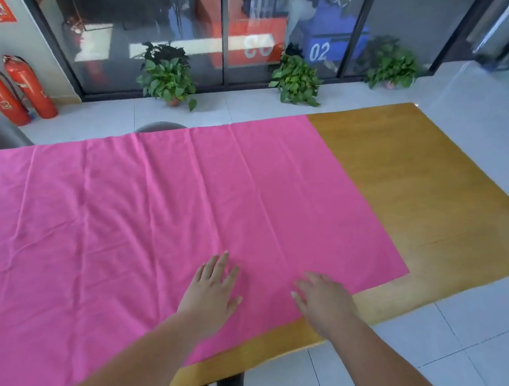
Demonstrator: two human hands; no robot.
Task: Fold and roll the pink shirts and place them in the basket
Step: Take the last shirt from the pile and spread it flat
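Pink, faintly creased cloth lies spread beneath the left hand and the right hand, both flat with fingers straight, gripping nothing, smooth wooden bench showing just right of them.

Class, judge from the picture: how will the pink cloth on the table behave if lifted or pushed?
The pink cloth is probably floppy: it lies flat with soft creases. It is likely light, since its edge looks thin. Pushed, it may bunch or slide on the smooth wooden table.
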